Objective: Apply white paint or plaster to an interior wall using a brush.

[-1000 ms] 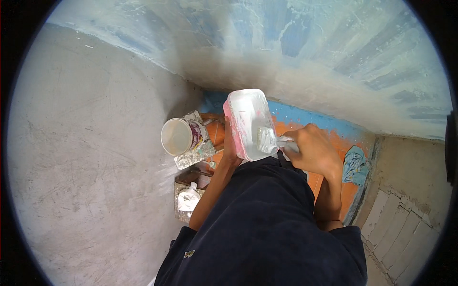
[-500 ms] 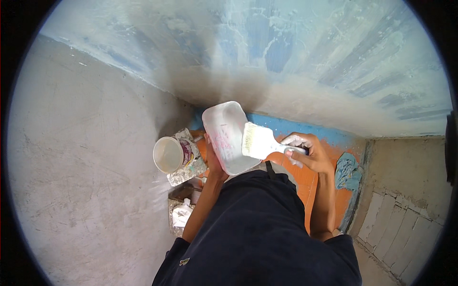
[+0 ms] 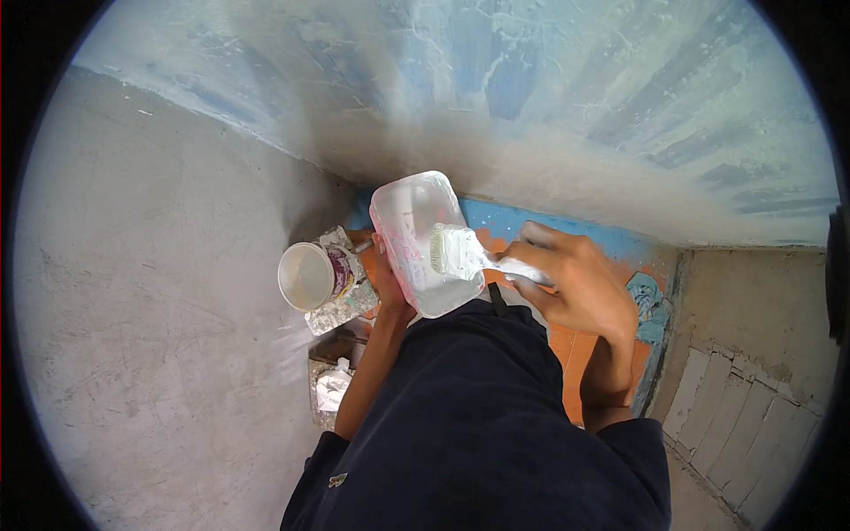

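A translucent, white-smeared plastic tub [image 3: 414, 199] tilts in front of my body. My left hand [image 3: 390, 288] is closed on its left side, with part of the fingers hidden behind it. In my right hand [image 3: 567, 274] is a wide paintbrush [image 3: 462, 255] with white paint over its head, gripped by the handle. The bristles reach over the tub's opening and point left; whether they touch its inside I cannot tell.
A white bucket [image 3: 306, 276] stands on a paint-spattered ledge [image 3: 341, 311] at left. Lower down lies a crumpled white bag [image 3: 334, 389]. A blue cloth [image 3: 646, 305] rests on the orange floor [image 3: 577, 358] at right. Ahead rises a patchy blue-white wall [image 3: 496, 80]; a grey wall [image 3: 159, 283] bounds the left.
My right hand has turned over and moved the brush left, from the tub's right edge to over its opening. The tub has shifted slightly up and left in the picture.
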{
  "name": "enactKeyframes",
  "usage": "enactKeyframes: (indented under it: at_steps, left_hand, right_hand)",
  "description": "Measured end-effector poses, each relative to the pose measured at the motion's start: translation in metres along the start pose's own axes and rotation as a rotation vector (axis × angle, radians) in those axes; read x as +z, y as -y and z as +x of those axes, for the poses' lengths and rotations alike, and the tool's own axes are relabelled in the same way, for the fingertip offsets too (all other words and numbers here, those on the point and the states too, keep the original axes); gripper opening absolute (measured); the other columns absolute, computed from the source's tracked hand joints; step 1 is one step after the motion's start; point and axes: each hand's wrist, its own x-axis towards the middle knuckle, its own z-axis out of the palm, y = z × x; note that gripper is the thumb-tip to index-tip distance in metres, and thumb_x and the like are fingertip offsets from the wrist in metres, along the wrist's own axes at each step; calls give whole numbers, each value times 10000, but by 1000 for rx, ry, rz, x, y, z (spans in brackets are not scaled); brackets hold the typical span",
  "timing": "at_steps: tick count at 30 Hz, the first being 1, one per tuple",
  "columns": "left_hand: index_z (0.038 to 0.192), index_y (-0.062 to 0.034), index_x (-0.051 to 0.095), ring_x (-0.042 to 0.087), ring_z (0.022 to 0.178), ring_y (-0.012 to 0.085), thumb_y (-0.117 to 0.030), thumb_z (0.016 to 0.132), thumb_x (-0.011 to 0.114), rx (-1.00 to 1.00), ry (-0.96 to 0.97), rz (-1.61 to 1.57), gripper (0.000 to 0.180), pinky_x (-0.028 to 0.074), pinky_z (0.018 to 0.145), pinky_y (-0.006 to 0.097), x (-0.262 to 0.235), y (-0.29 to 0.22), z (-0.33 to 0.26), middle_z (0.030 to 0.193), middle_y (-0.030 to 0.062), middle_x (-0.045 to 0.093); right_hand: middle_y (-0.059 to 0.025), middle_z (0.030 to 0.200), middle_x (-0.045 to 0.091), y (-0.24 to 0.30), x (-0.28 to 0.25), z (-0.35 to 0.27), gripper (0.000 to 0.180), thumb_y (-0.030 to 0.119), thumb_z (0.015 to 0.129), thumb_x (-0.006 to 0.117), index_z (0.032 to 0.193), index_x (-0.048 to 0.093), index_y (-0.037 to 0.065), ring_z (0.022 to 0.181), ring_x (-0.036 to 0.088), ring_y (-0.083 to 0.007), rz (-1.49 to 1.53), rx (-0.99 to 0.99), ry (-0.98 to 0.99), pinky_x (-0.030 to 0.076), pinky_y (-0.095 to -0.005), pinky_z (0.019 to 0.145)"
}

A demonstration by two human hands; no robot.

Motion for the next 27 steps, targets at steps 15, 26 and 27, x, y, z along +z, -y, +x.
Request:
enactKeyframes:
  at_steps: [15, 26, 27]
  left_hand:
    - [1474, -78, 344, 528, 1261, 295, -593, 1019, 319, 55, -66, 16, 687, 448, 1066, 450, 10, 12, -13, 1398, 138, 498]
    - [1493, -95, 325, 527, 1263, 279, -622, 1006, 318, 82, -30, 119, 718, 445, 1070, 440, 12, 13, -16, 1410, 120, 492]
    - [1493, -95, 325, 527, 1263, 279, -622, 1006, 318, 70, -21, 118, 718, 445, 1070, 440, 13, 17, -14, 1410, 120, 492]
  right_hand:
    - [-218, 1014, 642, -13, 59, 6, 278, -25, 737, 637, 1014, 669, -32, 895, 647, -407, -120, 20, 162, 526, -484, 771]
    - [-226, 1019, 653, -9, 46, -8, 284, 9, 752, 661, 1034, 668, -17, 935, 641, -415, -82, 113, 104, 515, -489, 804]
    - [-201, 1016, 650, -19, 64, -11, 289, 20, 745, 683, 1033, 670, -3, 892, 646, -398, -119, 47, 84, 510, -473, 747]
